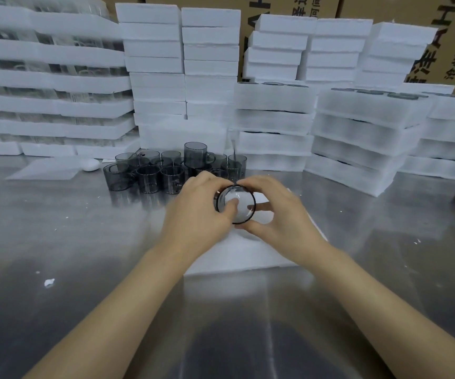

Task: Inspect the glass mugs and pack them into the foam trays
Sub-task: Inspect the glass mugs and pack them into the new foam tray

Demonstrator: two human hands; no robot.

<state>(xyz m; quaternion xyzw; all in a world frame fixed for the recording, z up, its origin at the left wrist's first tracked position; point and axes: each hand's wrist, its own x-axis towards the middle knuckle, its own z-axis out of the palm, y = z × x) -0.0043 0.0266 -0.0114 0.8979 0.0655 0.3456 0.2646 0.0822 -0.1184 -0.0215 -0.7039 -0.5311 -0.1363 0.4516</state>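
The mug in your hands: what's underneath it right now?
Under the held mug lies a white foam tray on the metal table. Both hands, left and right, cover much of the tray, so its pockets cannot be seen.

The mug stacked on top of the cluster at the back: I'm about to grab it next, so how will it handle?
The stacked mug is smooth smoky glass, so probably slippery and breakable if knocked. It perches on other mugs, so a sideways push would likely topple it; lifting straight up seems safer. Its side handle should offer a firmer hold.
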